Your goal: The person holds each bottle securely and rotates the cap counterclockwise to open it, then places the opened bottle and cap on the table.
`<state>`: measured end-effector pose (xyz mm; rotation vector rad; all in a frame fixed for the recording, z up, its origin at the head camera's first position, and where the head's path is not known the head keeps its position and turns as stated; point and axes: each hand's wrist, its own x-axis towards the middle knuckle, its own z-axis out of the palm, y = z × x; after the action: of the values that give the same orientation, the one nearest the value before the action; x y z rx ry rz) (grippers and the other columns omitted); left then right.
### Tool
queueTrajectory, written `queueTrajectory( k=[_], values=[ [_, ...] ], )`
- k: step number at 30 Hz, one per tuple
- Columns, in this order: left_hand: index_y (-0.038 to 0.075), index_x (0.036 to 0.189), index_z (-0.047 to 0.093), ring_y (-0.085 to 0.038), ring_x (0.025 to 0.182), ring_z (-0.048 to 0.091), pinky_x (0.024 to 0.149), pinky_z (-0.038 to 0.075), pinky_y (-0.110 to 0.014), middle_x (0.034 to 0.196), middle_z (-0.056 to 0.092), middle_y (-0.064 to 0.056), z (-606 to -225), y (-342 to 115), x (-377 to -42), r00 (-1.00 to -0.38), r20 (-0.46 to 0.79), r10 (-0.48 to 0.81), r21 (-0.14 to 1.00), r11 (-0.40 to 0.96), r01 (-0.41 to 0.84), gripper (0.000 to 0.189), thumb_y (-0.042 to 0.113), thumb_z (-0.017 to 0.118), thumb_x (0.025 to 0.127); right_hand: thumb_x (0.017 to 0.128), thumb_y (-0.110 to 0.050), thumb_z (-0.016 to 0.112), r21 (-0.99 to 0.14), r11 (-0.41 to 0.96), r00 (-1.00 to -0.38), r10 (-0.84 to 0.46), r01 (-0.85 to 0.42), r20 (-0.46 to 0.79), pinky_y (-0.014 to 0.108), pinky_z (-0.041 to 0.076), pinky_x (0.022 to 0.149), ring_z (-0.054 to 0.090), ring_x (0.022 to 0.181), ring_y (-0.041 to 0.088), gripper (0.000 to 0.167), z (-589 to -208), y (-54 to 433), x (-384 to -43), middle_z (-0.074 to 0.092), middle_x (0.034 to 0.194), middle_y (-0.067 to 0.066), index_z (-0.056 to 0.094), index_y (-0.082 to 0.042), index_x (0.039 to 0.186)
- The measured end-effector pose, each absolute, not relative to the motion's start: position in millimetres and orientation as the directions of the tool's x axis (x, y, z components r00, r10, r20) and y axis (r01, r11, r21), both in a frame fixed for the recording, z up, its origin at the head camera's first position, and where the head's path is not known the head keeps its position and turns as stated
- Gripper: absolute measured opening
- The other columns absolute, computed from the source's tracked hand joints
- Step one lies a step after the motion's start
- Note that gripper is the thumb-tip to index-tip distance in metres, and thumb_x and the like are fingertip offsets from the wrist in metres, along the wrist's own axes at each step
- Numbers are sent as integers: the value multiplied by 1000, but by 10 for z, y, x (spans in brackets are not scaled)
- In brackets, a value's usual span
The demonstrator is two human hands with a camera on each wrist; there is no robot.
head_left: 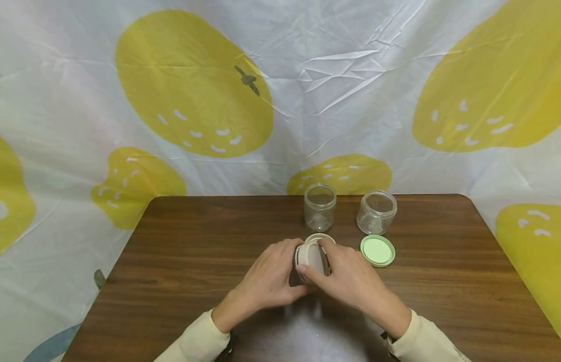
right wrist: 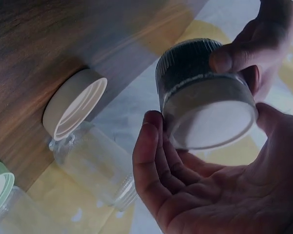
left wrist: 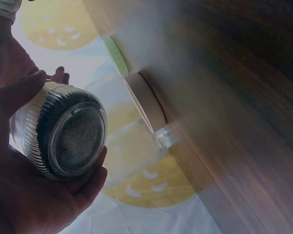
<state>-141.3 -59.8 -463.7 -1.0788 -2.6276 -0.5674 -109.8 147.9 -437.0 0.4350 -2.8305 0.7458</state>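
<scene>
A small ribbed glass jar (left wrist: 71, 139), dark inside, is held above the table in front of me, tilted on its side. Round its body my left hand (head_left: 269, 275) keeps a grip, with the jar's base facing the left wrist view. A pale lid (right wrist: 212, 122) sits on the jar's mouth. The fingers and thumb of my right hand (head_left: 355, 279) are curled about this lid's rim. Just beyond the hands, a cream lid (right wrist: 63, 114) lies on the table with its inner side up, partly hidden in the head view.
Toward the table's back edge stand two uncovered clear jars, a taller jar (head_left: 319, 206) and a wider jar (head_left: 377, 213) to its right. In front of the wider one lies a green lid (head_left: 377, 250). A lemon-print cloth (head_left: 289, 100) hangs behind the brown wooden table (head_left: 181, 251).
</scene>
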Motion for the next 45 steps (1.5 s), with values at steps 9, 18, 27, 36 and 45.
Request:
queueTrajectory(
  k=[9, 18, 27, 36, 45],
  values=[
    [7, 136, 56, -18, 112, 65, 102, 55, -39, 120, 68, -3, -4654, -625, -1420, -696, 349, 627, 249, 654, 714, 80, 49, 86, 76, 87, -54, 81, -431, 757, -870, -400, -491, 288, 36, 58, 81, 71, 97, 15, 75, -4375, 1584, -1109, 69, 133, 1, 57, -15, 145],
    [8, 138, 54, -16, 101, 64, 94, 55, -37, 116, 67, -2, -4664, -620, -1417, -717, 330, 615, 235, 681, 693, 82, 55, 85, 78, 78, -43, 92, -415, 723, -834, -471, -552, 288, 46, 57, 104, 66, 130, 23, 85, -4332, 1621, -1119, 62, 147, 3, 54, -20, 150],
    [10, 138, 54, -17, 103, 65, 96, 56, -38, 119, 67, -1, -4672, -638, -1437, -739, 319, 593, 280, 686, 672, 85, 57, 89, 75, 72, -32, 97, -432, 724, -843, -446, -538, 301, 43, 59, 95, 68, 117, 19, 87, -4327, 1619, -1109, 65, 136, 3, 53, -18, 147],
    [9, 137, 55, -22, 107, 69, 97, 57, -41, 123, 69, -4, -4713, -729, -1525, -766, 330, 551, 339, 689, 641, 88, 50, 95, 69, 69, -25, 97, -442, 764, -876, -342, -470, 340, 41, 58, 87, 67, 105, 20, 90, -4328, 1676, -1133, 66, 127, 8, 48, -7, 143],
    [8, 135, 54, -25, 106, 71, 91, 59, -43, 121, 70, -5, -4702, -853, -1650, -834, 330, 442, 456, 699, 551, 85, 46, 95, 71, 68, -27, 95, -458, 772, -885, -288, -441, 367, 41, 57, 82, 66, 97, 20, 86, -4401, 1701, -1149, 68, 116, 8, 46, -7, 136]
  ],
)
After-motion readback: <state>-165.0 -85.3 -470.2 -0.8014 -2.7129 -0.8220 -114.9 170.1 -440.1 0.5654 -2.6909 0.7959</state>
